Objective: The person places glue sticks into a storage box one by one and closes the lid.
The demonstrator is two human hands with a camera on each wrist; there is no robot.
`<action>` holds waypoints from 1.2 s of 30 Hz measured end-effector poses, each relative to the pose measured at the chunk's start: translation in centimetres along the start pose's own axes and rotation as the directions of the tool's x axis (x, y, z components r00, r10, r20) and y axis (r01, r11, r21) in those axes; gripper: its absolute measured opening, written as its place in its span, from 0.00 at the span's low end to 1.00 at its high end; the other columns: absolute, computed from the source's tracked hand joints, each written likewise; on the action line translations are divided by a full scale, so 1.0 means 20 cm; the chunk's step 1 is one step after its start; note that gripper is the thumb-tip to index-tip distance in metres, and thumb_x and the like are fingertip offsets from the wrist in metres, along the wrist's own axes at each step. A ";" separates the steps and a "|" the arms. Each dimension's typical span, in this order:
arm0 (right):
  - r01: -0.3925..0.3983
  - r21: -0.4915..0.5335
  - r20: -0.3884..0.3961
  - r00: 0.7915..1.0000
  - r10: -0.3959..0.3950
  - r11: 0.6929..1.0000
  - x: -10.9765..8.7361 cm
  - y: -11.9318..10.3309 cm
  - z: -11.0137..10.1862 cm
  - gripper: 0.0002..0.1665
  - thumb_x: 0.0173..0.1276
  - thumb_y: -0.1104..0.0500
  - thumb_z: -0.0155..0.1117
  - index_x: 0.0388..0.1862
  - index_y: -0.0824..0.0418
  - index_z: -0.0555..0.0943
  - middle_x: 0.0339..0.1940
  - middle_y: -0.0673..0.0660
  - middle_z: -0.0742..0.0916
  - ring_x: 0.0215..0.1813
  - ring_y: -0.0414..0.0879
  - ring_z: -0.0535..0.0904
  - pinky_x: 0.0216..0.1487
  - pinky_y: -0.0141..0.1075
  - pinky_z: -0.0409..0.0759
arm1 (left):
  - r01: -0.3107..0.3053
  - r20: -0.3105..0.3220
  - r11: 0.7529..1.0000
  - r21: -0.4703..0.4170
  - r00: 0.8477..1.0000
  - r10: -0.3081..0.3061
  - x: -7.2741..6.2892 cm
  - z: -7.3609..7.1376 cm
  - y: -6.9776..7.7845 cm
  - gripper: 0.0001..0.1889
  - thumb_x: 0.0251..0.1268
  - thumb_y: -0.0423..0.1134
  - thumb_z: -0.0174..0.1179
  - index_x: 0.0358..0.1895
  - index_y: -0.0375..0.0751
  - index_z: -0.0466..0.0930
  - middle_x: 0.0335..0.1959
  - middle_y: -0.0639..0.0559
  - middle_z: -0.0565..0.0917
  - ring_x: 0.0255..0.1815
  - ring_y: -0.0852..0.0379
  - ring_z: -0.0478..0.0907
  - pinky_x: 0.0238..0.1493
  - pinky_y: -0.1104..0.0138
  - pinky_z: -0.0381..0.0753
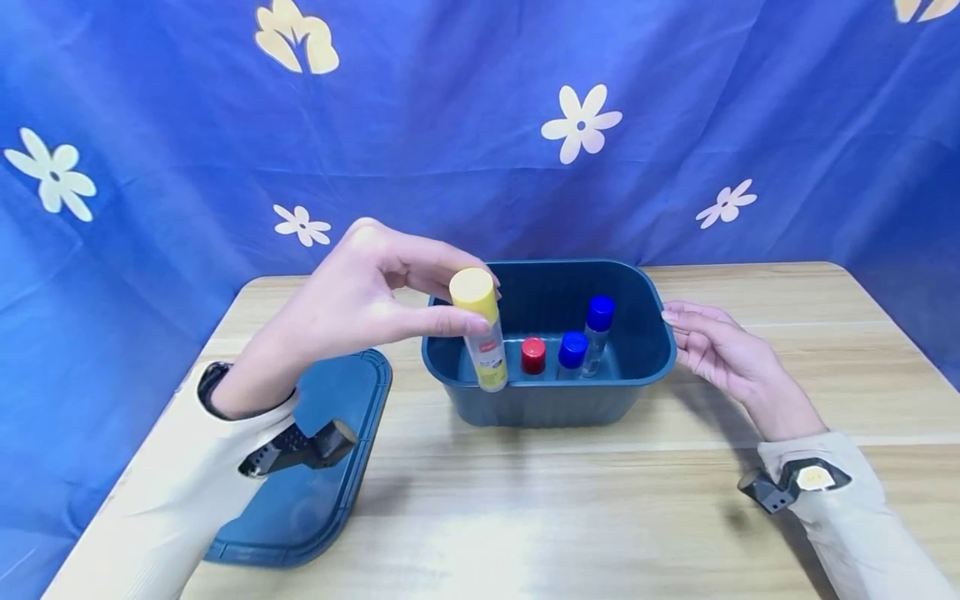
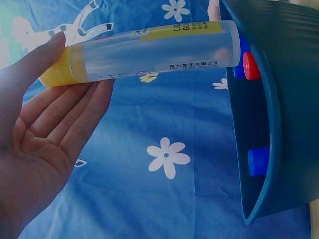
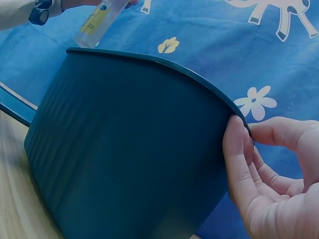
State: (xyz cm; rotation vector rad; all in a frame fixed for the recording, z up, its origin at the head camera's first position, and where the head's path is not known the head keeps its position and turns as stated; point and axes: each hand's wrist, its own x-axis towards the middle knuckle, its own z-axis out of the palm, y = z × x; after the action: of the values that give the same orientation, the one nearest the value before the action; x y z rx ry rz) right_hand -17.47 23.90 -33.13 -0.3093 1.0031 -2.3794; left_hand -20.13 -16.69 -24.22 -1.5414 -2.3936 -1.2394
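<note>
Between the thumb and fingers of my left hand [image 1: 352, 287] is a clear liquid glue bottle [image 1: 491, 358], pinched near its yellow cap [image 2: 62, 69]. It tilts slightly, its base pointing down over the left front rim of a dark teal plastic bin [image 1: 551, 408]. Inside the bin stand a red-capped bottle [image 1: 533, 356] and two blue-capped bottles, one nearer [image 1: 573, 350] and one farther back [image 1: 598, 321]. At the bin's right end, my right hand [image 1: 712, 346] pinches the rim, the thumb [image 3: 234, 144] against the outer wall.
A flat teal lid [image 1: 330, 467] lies on the wooden table [image 1: 570, 517] to the left, partly under my left forearm. Behind the table hangs a blue cloth [image 1: 450, 125] with white flowers. Each wrist wears a small black camera.
</note>
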 end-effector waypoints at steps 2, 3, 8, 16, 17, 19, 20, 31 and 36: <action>-0.002 0.007 -0.001 1.000 0.002 1.000 0.00 0.00 0.00 0.18 0.76 0.72 0.40 0.46 0.71 0.80 0.40 0.63 0.87 0.43 0.49 0.85 0.46 0.37 0.84 | -0.004 -0.026 1.000 0.001 1.000 0.004 0.05 -0.01 0.19 0.18 0.56 0.43 0.71 0.52 0.54 0.84 0.41 0.59 0.87 0.39 0.59 0.86 0.43 0.61 0.85; -0.002 0.010 -0.001 1.000 0.002 1.000 0.00 0.00 0.00 0.18 0.76 0.72 0.40 0.46 0.72 0.80 0.40 0.63 0.87 0.43 0.49 0.85 0.46 0.37 0.84 | 0.013 -0.048 1.000 -0.008 0.999 -0.013 0.07 -0.01 0.27 0.16 0.56 0.43 0.71 0.50 0.53 0.85 0.39 0.60 0.87 0.38 0.60 0.86 0.42 0.62 0.85; 0.003 0.017 -0.008 1.000 -0.003 1.000 0.00 0.01 -0.01 0.17 0.76 0.72 0.40 0.46 0.72 0.80 0.40 0.63 0.87 0.43 0.49 0.85 0.46 0.37 0.84 | 0.140 -0.129 0.990 0.004 0.982 -0.138 0.11 -0.01 0.44 0.13 0.53 0.33 0.72 0.44 0.40 0.86 0.34 0.57 0.88 0.36 0.64 0.85 0.41 0.66 0.85; 0.006 0.012 0.001 1.000 -0.006 1.000 0.00 0.01 -0.02 0.17 0.76 0.72 0.40 0.46 0.71 0.80 0.40 0.63 0.86 0.43 0.49 0.85 0.46 0.37 0.84 | 0.196 -0.166 0.980 0.020 0.968 -0.190 0.13 -0.01 0.38 0.14 0.51 0.32 0.73 0.43 0.37 0.86 0.34 0.55 0.88 0.37 0.63 0.85 0.42 0.67 0.84; 0.007 0.013 0.002 1.000 -0.007 1.000 0.00 0.01 -0.01 0.17 0.76 0.72 0.41 0.46 0.71 0.80 0.40 0.63 0.86 0.43 0.49 0.85 0.46 0.37 0.84 | 0.199 -0.167 0.980 0.020 0.967 -0.193 0.13 -0.01 0.37 0.14 0.51 0.32 0.73 0.43 0.37 0.86 0.34 0.54 0.88 0.37 0.63 0.86 0.42 0.67 0.84; 0.006 0.014 0.006 1.000 -0.006 1.000 0.00 0.01 -0.01 0.17 0.76 0.72 0.40 0.46 0.71 0.80 0.40 0.63 0.86 0.43 0.49 0.85 0.46 0.37 0.84 | 0.205 -0.165 0.979 0.015 0.966 -0.199 0.14 0.00 0.37 0.14 0.51 0.33 0.73 0.43 0.37 0.86 0.34 0.54 0.88 0.37 0.63 0.86 0.42 0.67 0.84; 0.006 0.013 0.007 1.000 -0.006 1.000 0.00 0.01 -0.01 0.17 0.76 0.72 0.40 0.46 0.71 0.80 0.40 0.63 0.87 0.43 0.49 0.85 0.46 0.37 0.84 | 0.209 -0.167 0.978 0.017 0.965 -0.203 0.14 0.00 0.36 0.14 0.51 0.33 0.73 0.43 0.37 0.86 0.34 0.53 0.88 0.36 0.63 0.86 0.41 0.67 0.85; 0.006 0.005 0.000 1.000 -0.006 1.000 0.00 0.01 -0.01 0.18 0.76 0.72 0.40 0.46 0.72 0.80 0.40 0.63 0.87 0.43 0.49 0.85 0.46 0.37 0.84 | 0.253 -0.120 0.967 0.021 0.961 -0.249 0.14 0.03 0.30 0.15 0.54 0.33 0.71 0.46 0.36 0.84 0.36 0.50 0.87 0.37 0.61 0.85 0.41 0.68 0.85; 0.010 0.008 0.001 1.000 -0.010 1.000 0.00 0.01 -0.02 0.18 0.76 0.72 0.40 0.46 0.71 0.80 0.40 0.63 0.87 0.43 0.49 0.85 0.46 0.37 0.84 | 0.219 -0.092 0.976 0.017 0.972 -0.216 0.15 0.06 0.28 0.15 0.53 0.32 0.72 0.46 0.35 0.84 0.35 0.51 0.87 0.36 0.61 0.85 0.41 0.68 0.84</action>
State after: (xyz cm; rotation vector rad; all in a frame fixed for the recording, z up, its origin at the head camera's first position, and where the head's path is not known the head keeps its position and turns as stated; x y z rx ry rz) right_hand -17.54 23.92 -33.54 -0.3133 0.9941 -2.3909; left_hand -16.85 -12.72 -20.41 -1.2133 -2.5635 -1.2761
